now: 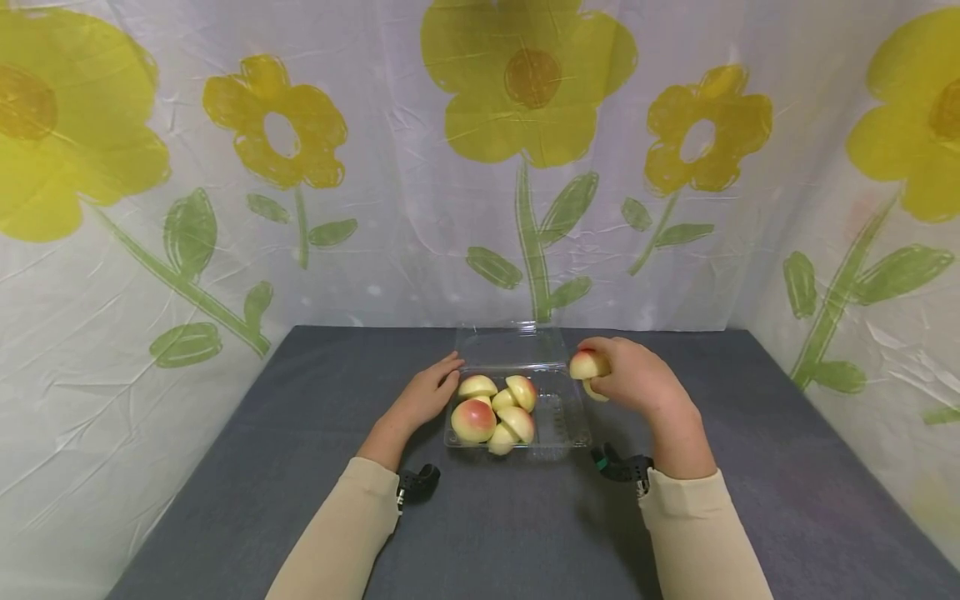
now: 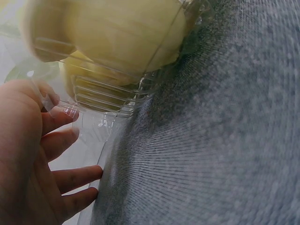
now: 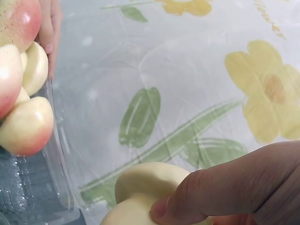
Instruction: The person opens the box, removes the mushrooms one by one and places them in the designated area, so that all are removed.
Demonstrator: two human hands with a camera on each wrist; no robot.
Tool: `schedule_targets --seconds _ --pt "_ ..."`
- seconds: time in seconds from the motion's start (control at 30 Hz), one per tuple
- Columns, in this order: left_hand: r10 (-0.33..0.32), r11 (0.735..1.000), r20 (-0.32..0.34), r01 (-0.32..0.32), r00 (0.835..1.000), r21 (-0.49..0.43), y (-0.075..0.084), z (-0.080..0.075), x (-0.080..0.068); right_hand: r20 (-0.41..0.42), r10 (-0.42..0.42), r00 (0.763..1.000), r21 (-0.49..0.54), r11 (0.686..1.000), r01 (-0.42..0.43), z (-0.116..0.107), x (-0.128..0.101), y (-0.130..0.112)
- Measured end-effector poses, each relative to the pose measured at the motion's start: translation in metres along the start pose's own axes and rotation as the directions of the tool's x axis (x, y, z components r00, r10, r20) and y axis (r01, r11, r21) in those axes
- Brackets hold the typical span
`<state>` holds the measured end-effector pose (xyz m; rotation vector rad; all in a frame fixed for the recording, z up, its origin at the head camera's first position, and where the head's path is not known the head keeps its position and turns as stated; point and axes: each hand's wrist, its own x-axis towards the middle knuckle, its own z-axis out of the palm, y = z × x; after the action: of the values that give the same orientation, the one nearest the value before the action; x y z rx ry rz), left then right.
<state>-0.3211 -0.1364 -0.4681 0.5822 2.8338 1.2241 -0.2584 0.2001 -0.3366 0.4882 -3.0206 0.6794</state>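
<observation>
A clear plastic clamshell box [image 1: 558, 417] stands on the table with its lid [image 1: 510, 346] laid back. Several cream-yellow pieces with a red blush, which look like peach halves [image 1: 474, 420], are heaped in its left part. My left hand [image 1: 427, 392] is at the box's left side, fingers extended and spread; its fingertips [image 2: 96, 171] touch the clear plastic. Beside the box's right rim, my right hand [image 1: 637, 375] pinches peach pieces [image 1: 587, 364] between thumb and fingers. Two rounded parts [image 3: 150, 180] show there; whether they are joined is unclear.
The dark grey table [image 1: 480, 525] ends at a white curtain [image 1: 405, 208] printed with yellow flowers, which also hangs along both sides. Black wrist straps [image 1: 621, 465] are worn at both cuffs.
</observation>
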Motion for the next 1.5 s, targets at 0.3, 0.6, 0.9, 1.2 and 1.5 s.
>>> schedule_targets --seconds 0.3,0.6,0.9,1.2,1.5 --pt "0.001 1.000 -0.011 -0.001 1.000 0.018 -0.001 0.000 0.000 -0.015 0.034 0.999 0.018 0.999 -0.034 0.000 0.006 0.014" --pt "-0.009 1.000 0.004 0.009 1.000 0.010 -0.002 -0.001 0.000 -0.079 0.094 0.992 0.088 0.992 -0.087 0.003 0.008 0.034" --pt "-0.003 1.000 -0.006 0.003 1.000 0.011 -0.002 0.000 0.000 -0.159 0.168 0.973 0.097 0.983 -0.153 0.003 0.007 0.051" --pt "-0.011 1.000 -0.006 0.011 1.000 0.014 -0.001 0.002 0.000 -0.251 0.320 0.913 0.208 0.940 -0.272 0.005 0.007 0.064" --pt "0.002 1.000 -0.019 -0.001 1.000 0.011 -0.001 0.001 0.000 -0.276 0.372 0.886 0.223 0.922 -0.318 0.014 0.011 0.079"
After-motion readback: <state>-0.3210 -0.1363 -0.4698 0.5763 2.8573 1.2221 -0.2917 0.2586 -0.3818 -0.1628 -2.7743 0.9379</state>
